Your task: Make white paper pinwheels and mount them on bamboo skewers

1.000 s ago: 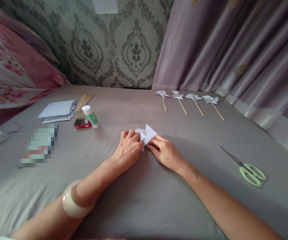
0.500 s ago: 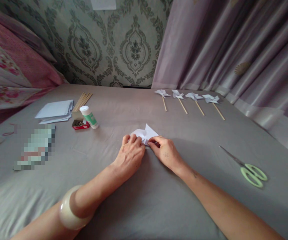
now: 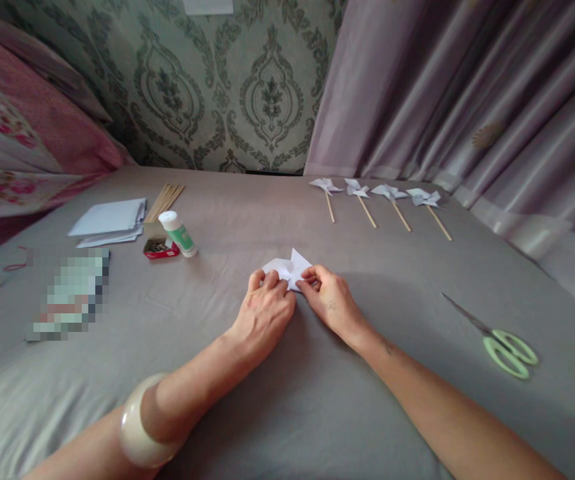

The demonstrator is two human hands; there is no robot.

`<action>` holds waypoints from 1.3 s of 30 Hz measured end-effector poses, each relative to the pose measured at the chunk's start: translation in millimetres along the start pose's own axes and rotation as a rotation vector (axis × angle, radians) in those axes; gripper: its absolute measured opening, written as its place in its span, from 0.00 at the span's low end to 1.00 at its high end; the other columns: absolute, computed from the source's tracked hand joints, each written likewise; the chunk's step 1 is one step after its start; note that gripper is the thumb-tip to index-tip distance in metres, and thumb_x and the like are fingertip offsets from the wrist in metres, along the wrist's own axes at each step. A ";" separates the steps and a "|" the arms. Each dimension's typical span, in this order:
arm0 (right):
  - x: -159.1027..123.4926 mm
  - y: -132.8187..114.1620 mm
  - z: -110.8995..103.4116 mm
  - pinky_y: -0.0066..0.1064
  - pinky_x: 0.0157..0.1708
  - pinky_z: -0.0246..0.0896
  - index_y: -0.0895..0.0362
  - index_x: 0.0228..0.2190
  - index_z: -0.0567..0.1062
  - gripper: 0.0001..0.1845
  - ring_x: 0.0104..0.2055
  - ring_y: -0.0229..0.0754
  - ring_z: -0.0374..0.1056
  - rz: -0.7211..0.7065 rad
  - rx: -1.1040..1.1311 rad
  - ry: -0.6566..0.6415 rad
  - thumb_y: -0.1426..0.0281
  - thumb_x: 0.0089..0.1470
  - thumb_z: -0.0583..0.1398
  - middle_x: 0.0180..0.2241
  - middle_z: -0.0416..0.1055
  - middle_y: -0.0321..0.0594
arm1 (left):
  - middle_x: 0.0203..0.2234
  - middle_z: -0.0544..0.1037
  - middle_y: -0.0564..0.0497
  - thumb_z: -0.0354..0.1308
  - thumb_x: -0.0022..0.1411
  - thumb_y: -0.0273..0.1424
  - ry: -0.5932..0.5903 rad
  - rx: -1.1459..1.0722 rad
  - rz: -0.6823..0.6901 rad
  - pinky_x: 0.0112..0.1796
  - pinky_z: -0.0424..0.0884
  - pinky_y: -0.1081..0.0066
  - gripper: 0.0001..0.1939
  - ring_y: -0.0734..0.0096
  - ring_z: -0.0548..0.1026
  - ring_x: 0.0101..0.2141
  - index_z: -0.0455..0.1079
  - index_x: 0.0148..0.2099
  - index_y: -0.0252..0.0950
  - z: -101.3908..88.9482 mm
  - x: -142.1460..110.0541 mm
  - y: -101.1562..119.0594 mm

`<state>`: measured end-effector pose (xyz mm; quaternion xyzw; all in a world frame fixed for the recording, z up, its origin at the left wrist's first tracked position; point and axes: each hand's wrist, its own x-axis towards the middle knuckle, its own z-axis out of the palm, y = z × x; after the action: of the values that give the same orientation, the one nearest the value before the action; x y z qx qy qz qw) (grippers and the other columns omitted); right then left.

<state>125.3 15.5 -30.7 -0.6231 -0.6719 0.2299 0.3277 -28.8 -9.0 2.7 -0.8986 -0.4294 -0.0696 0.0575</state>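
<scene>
A white paper pinwheel (image 3: 294,265) without a visible stick lies on the grey sheet in front of me, one pointed corner standing up at its far side. Bent over its near left side, my left hand (image 3: 266,310) is closed on the paper, and its fingertips are partly hidden. My right hand (image 3: 331,295) pinches the right edge between thumb and fingers. Both hands nearly meet at the near edge, covering part of the folds there.
Several finished pinwheels on sticks (image 3: 391,193) lie at the back right. Green-handled scissors (image 3: 510,352) rest at right. On the left are a glue stick (image 3: 178,235), a red box of small metal pieces (image 3: 160,249), wooden sticks (image 3: 166,201), stacked paper (image 3: 110,219) and a blurred packet (image 3: 73,293).
My left hand has shifted slightly right along the near edge of the pinwheel. The fingers of my right hand have risen a little over the right edge.
</scene>
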 end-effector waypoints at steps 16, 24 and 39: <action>5.2 -5.3 3.2 0.30 0.34 0.62 0.56 0.39 0.69 0.13 0.32 0.41 0.74 0.001 -0.037 0.004 0.72 0.49 0.62 0.30 0.78 0.39 | 0.31 0.74 0.45 0.47 0.64 0.22 -0.017 0.035 -0.025 0.42 0.59 0.60 0.10 0.60 0.67 0.38 0.70 0.36 0.31 0.9 0.1 5.2; 5.5 -6.9 2.4 0.29 0.34 0.62 0.56 0.39 0.69 0.13 0.32 0.41 0.74 0.004 -0.053 0.001 0.72 0.50 0.62 0.30 0.78 0.39 | 0.33 0.73 0.45 0.47 0.64 0.23 -0.025 0.046 -0.044 0.43 0.60 0.60 0.10 0.60 0.67 0.39 0.70 0.38 0.31 3.6 0.0 4.9; 4.9 -7.4 2.5 0.31 0.37 0.63 0.58 0.37 0.72 0.09 0.37 0.44 0.74 -0.024 -0.148 -0.010 0.73 0.51 0.62 0.34 0.78 0.44 | 0.34 0.72 0.45 0.48 0.63 0.23 0.020 0.042 -0.044 0.43 0.59 0.60 0.09 0.60 0.65 0.39 0.69 0.38 0.32 11.1 -0.8 4.0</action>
<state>118.3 19.7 -26.2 -0.6363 -0.6963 0.1786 0.2800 -25.4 -10.3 -8.5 -0.8868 -0.4499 -0.0709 0.0789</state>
